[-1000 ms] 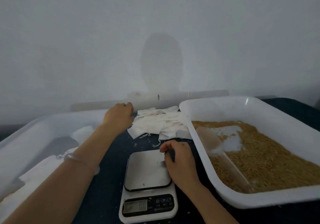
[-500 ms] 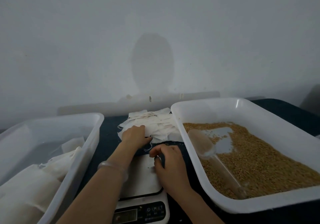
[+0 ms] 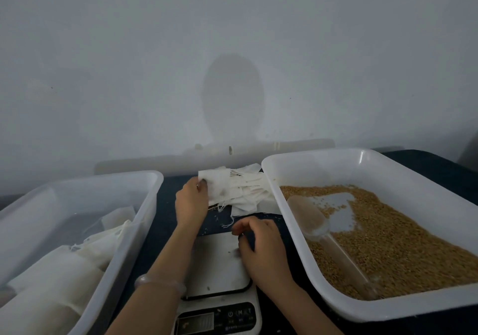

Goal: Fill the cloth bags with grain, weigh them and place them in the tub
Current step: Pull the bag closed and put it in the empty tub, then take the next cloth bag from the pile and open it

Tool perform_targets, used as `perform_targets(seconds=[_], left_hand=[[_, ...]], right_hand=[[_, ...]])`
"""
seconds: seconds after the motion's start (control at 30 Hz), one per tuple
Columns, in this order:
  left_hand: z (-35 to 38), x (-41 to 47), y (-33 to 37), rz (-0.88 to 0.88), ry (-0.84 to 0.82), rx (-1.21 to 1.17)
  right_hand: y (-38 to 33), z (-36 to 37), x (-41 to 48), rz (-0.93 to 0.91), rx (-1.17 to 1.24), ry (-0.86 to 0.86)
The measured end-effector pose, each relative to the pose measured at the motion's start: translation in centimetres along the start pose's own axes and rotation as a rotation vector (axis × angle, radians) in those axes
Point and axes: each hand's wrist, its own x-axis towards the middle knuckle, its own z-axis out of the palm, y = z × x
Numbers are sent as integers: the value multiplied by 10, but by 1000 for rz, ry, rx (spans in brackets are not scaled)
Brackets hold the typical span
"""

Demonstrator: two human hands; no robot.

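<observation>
Cloth bag [image 3: 216, 186] now above pile [image 3: 249, 195]; scale [image 3: 219, 264], grain tray [image 3: 270, 171] nearby.

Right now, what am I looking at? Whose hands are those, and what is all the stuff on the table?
There is no machine here: a person wears a camera on the head, so you look down at their two hands. The left hand pinches one empty cloth bag above the pile of bags. The right hand rests with curled fingers at the kitchen scale; I cannot tell if it holds anything. On the right, a white tray holds grain and a clear scoop. On the left, a tub holds filled bags.
</observation>
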Motion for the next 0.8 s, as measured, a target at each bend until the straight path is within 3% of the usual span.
perform_targets(seconds=[0.1,0.17,0.3,0.37,0.5,0.7,0.8], left_hand=[[-9,-13,9,-36,13,-167],[-15,-24,18,-127,-12,-414],[-31,-53,28,-434,-157,-973],[-37,-67,22,-496,-233,-1084],[-41,-90,12,-449,-292,-976],[-41,-103,4,-233,-338,-811],[-42,-103,1,-147,-286,-712]], right_hand=[[1,0,1,14,1,-1],[2,-1,2,37,22,10],[-1,-5,6,184,317,-14],[-6,-7,8,246,469,-72],[-12,-9,9,248,643,-73],[-6,-13,9,250,557,1],[-4,-14,9,283,582,-12]])
